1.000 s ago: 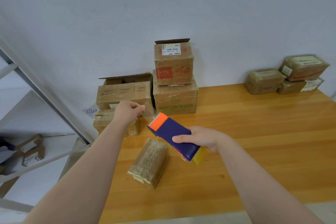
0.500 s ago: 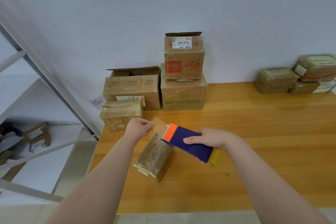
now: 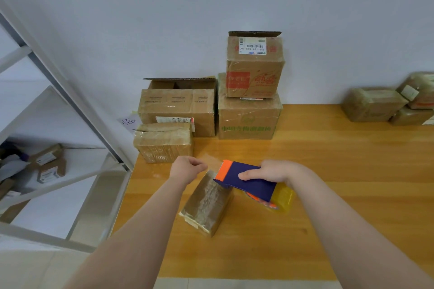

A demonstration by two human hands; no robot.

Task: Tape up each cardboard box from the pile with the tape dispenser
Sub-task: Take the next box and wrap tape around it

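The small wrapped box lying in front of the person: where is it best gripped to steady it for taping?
I'd take the small box across its narrow width, thumb and fingers on the long sides, near the near end, coming from the left. It lies flat and slantwise, and the tape dispenser in the right hand covers its far end.

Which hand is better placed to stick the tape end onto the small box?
Left: the left hand seems to pinch the tape end just above the small box, while the right hand grips the tape dispenser.
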